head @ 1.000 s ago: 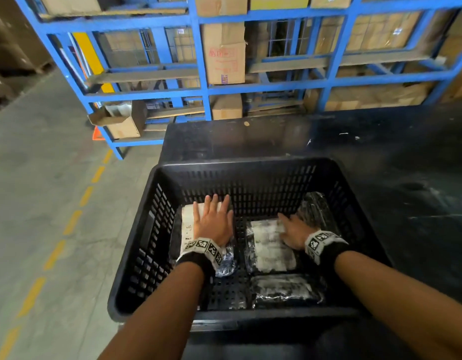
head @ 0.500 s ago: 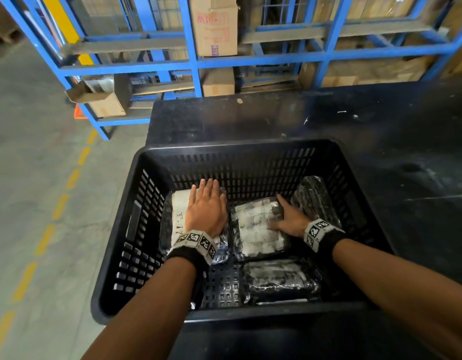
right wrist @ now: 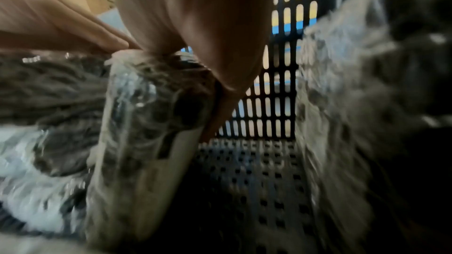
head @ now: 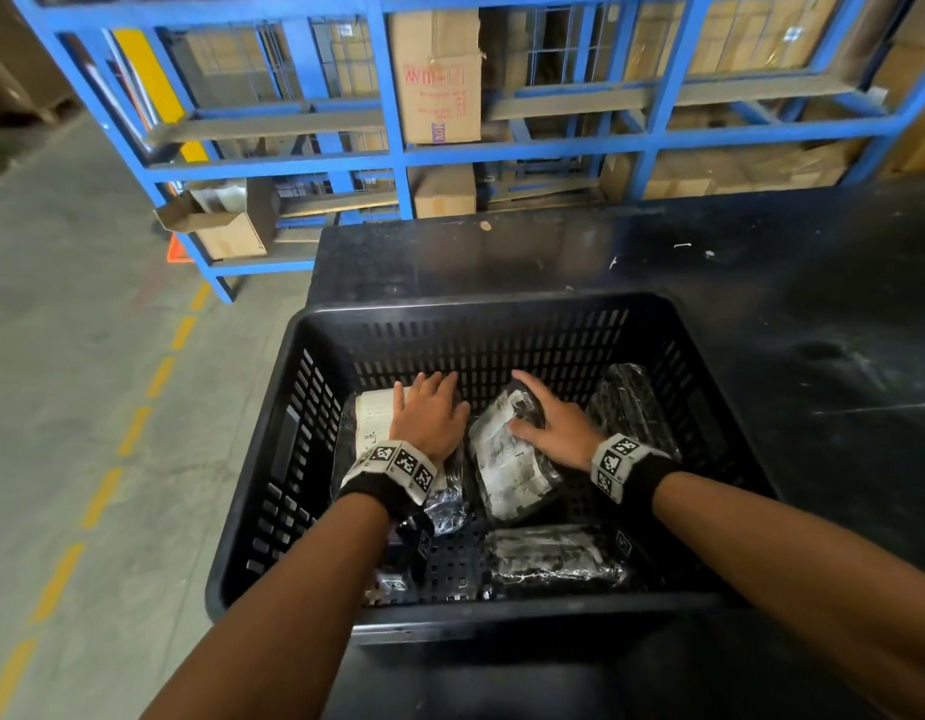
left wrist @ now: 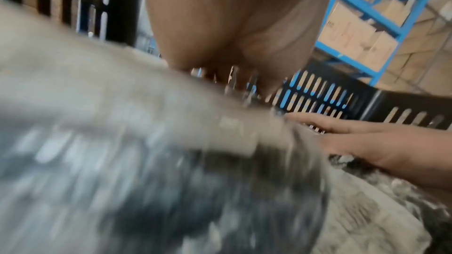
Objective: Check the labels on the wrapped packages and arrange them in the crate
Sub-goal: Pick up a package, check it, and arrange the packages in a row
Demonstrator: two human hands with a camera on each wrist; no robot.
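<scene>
L hand (head: pixel 429 418) flat on left pkg (head: pixel 372 420) — R hand (head: pixel 551 426) grips tilted middle pkg (head: pixel 507 465) in crate (head: pixel 476 305); label print unreadable.

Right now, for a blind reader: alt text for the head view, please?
Inside a black crate, the left hand lies flat on a labelled package while the right hand grips the tilted middle package; blue shelves stand behind.

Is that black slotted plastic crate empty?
No, clear-wrapped packages lie in the black slotted plastic crate: the left hand rests on a white-labelled package, the right hand holds a middle package.
</scene>
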